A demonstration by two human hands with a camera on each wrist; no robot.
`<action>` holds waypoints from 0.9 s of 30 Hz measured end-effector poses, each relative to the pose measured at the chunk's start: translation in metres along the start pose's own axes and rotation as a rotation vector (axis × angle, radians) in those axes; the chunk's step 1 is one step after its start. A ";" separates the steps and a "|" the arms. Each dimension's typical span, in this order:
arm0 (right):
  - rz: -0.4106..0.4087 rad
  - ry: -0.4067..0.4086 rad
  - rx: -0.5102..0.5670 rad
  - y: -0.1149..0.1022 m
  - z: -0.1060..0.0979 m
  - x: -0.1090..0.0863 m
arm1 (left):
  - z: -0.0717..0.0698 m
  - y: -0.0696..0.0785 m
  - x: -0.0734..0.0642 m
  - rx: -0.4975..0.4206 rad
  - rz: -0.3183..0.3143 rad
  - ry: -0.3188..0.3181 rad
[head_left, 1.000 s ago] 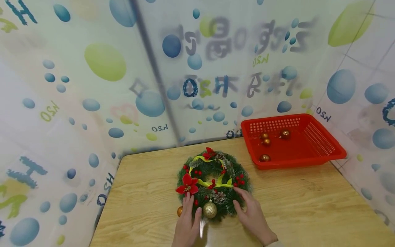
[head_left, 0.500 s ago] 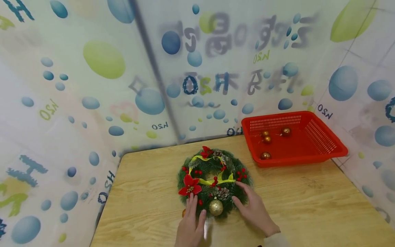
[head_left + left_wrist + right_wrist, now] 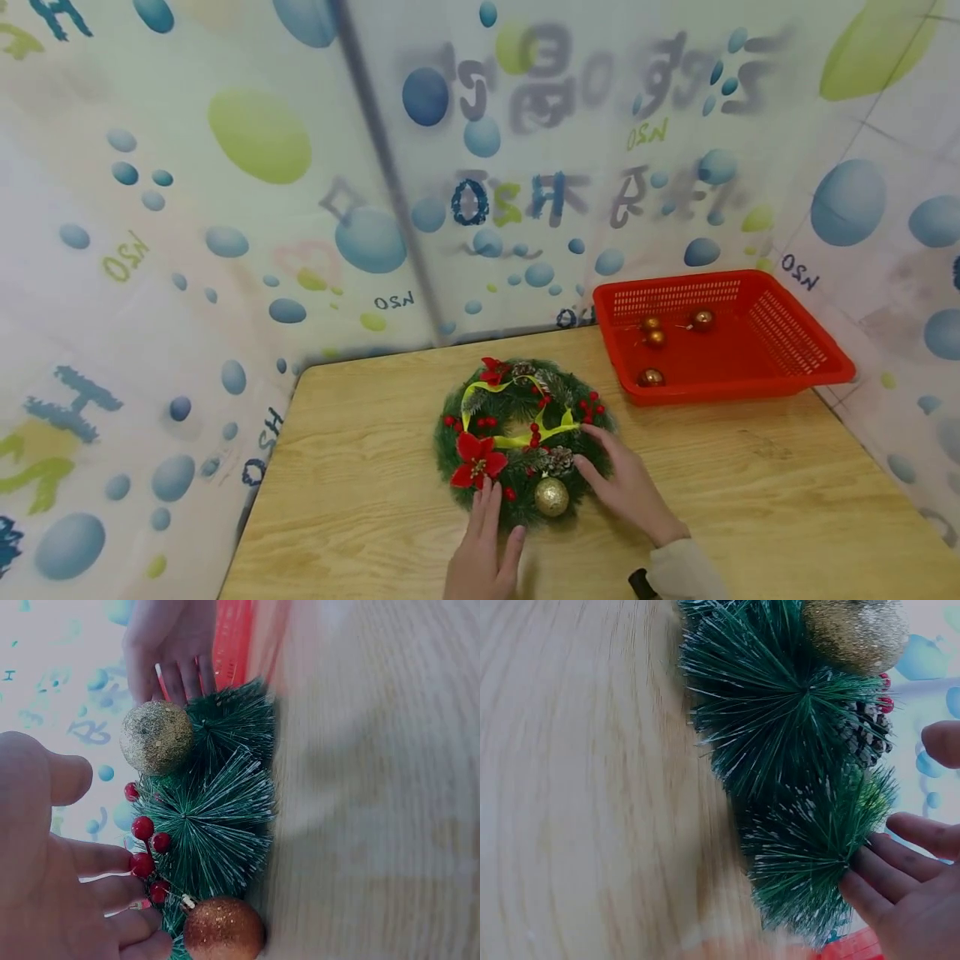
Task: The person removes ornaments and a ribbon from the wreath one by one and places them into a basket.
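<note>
A green Christmas wreath (image 3: 447,452) lies on the wooden table, trimmed with red poinsettias (image 3: 477,460), red berries, pine cones (image 3: 560,459) and a yellow ribbon (image 3: 517,439). My left hand (image 3: 483,546) touches its near left edge with extended fingers, just below the poinsettia. In the left wrist view a copper glitter ball (image 3: 223,930) hangs beside those fingers; the head view hides it behind the hand. A gold glitter ball (image 3: 551,497) sits on the near side, between my hands. My right hand (image 3: 626,487) rests its fingertips on the right edge, thumb apart from the fingers.
A red plastic basket (image 3: 738,392) stands at the back right of the table (image 3: 360,467), holding several shiny copper balls (image 3: 702,320). A patterned curtain (image 3: 405,242) closes off the back and sides.
The wreath has turned counterclockwise under my hands: the gold ball and near poinsettia have shifted right. The copper ball has gone out of sight in the head view. Both hands moved slightly right.
</note>
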State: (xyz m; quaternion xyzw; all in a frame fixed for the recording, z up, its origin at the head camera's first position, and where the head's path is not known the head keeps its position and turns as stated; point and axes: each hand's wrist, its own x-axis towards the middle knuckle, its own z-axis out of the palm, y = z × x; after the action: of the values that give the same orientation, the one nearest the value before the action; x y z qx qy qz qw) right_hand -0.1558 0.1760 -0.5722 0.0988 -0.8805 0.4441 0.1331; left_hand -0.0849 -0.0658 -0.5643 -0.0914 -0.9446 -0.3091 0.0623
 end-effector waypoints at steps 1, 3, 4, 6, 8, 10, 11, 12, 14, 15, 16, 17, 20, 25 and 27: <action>-0.001 -0.001 -0.004 0.001 0.000 0.001 | 0.000 0.001 -0.001 0.007 0.005 -0.001; -0.011 -0.010 -0.014 0.002 -0.001 0.002 | 0.001 0.002 -0.003 0.019 0.016 0.001; -0.019 -0.019 -0.020 0.003 -0.002 0.002 | 0.002 0.002 -0.004 0.026 0.022 0.003; -0.038 -0.045 -0.028 0.004 -0.003 0.003 | 0.003 0.003 -0.006 0.040 0.038 0.013; -0.056 -0.074 -0.036 0.006 -0.004 0.003 | 0.005 0.003 -0.007 0.052 0.053 0.030; -0.064 -0.099 -0.039 0.007 -0.004 0.004 | 0.008 0.003 -0.009 0.070 0.063 0.050; -0.065 -0.107 -0.040 0.007 -0.004 0.004 | 0.009 0.004 -0.010 0.077 0.070 0.062; -0.065 -0.114 -0.043 0.008 -0.004 0.004 | 0.010 0.004 -0.011 0.083 0.076 0.071; -0.062 -0.121 -0.049 0.009 -0.004 0.005 | 0.012 0.004 -0.012 0.097 0.088 0.086; -0.062 -0.125 -0.054 0.009 -0.004 0.006 | 0.013 0.005 -0.012 0.110 0.092 0.088; -0.062 -0.128 -0.061 0.009 -0.004 0.007 | 0.013 0.005 -0.013 0.114 0.099 0.090; -0.064 -0.131 -0.069 0.010 -0.004 0.007 | 0.014 0.005 -0.013 0.117 0.106 0.088; -0.069 -0.133 -0.085 0.010 -0.003 0.010 | 0.016 0.007 -0.015 0.132 0.114 0.066; -0.113 -0.117 -0.114 0.012 -0.003 0.016 | 0.018 0.013 -0.019 0.143 0.101 0.033; -0.130 -0.113 -0.119 0.014 -0.004 0.019 | 0.019 0.016 -0.020 0.144 0.098 0.023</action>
State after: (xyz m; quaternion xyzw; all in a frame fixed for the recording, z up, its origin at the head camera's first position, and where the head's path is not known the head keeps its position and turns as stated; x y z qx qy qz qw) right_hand -0.1774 0.1857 -0.5742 0.1724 -0.9031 0.3753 0.1174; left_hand -0.0633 -0.0447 -0.5742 -0.1289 -0.9580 -0.2378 0.0947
